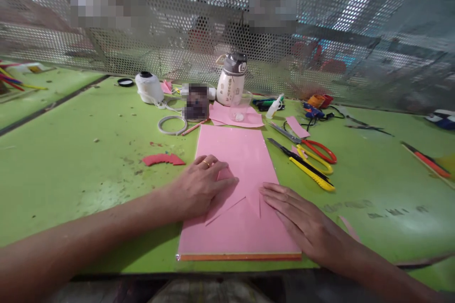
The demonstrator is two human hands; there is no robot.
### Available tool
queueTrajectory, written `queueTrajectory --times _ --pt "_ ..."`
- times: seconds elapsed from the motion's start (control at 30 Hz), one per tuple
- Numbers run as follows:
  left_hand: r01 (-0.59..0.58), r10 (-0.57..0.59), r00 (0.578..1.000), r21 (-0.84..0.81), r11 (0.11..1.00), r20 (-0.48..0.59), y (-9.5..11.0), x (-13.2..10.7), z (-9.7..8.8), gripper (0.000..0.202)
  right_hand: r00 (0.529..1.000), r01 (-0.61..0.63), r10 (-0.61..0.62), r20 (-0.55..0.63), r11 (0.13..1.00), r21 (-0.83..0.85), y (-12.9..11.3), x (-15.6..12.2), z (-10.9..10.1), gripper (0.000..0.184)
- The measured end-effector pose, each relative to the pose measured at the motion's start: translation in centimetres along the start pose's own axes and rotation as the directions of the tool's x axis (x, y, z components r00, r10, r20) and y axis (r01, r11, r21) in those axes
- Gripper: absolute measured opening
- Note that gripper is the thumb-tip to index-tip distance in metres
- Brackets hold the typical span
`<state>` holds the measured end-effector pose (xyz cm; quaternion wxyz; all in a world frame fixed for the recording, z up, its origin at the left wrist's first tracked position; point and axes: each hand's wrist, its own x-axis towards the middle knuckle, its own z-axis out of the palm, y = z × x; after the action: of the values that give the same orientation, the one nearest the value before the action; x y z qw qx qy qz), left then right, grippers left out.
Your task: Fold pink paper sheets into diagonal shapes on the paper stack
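Observation:
A pink paper cut-out [232,199] with pointed ends lies on a clear-wrapped pack of pink paper [241,236] in front of me. My left hand [201,184], wearing a ring, presses on the upper left of the cut-out with bent fingers, thumb apart from the index finger. Part of the cut-out is hidden beneath that hand. My right hand [298,215] lies flat with fingers stretched, its fingertips touching the cut-out's right side. Right of the pack lie a yellow box cutter [311,173] and scissors [318,150] with red and yellow handles.
A red paper piece [163,159] and a tape roll [172,125] lie to the left. Farther back stand a thread cone [148,89], a water bottle [230,85] and a clear cup [240,106]. A small glue bottle [274,107] is nearby. A perforated metal panel [192,52] rises behind the green table [88,161].

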<state>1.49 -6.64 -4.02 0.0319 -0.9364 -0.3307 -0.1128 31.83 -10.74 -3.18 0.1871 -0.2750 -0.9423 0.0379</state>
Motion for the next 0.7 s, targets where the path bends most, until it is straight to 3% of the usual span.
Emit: queueTrajectory --times 0.13,0.2,0.3,0.43,0.57,0.7 --pt "-0.032 0.032 0.999 -0.008 0.999 -0.027 -0.1 0.1 -0.4 0.036 0.984 -0.108 0.124 -0.130 0.986 0.126 0.9 2.7 -0.7 0.026" --pt "-0.072 0.072 0.997 -0.016 0.997 -0.027 -0.5 0.3 -0.7 0.035 0.979 -0.149 0.169 -0.118 0.975 0.163 1.4 5.4 -0.9 0.021" --pt "-0.182 0.183 0.983 -0.032 0.983 0.014 -1.3 0.7 -1.1 0.043 0.967 -0.251 0.238 0.088 0.950 0.184 1.9 9.2 -0.5 0.017" --pt "-0.285 0.291 0.955 -0.098 0.954 0.051 -2.3 1.7 -1.7 0.047 0.962 -0.215 0.185 0.201 0.967 0.139 1.6 11.4 0.5 0.015" --pt "-0.207 0.211 0.977 -0.087 0.975 0.044 -2.1 2.5 -2.0 0.050 0.937 -0.212 0.178 0.302 0.974 0.085 1.3 12.1 0.6 0.016" --pt "-0.096 0.099 0.992 -0.046 0.994 0.073 -0.1 2.6 -2.7 0.029 0.887 -0.207 0.171 0.428 0.978 0.039 2.0 13.5 -0.6 0.020"
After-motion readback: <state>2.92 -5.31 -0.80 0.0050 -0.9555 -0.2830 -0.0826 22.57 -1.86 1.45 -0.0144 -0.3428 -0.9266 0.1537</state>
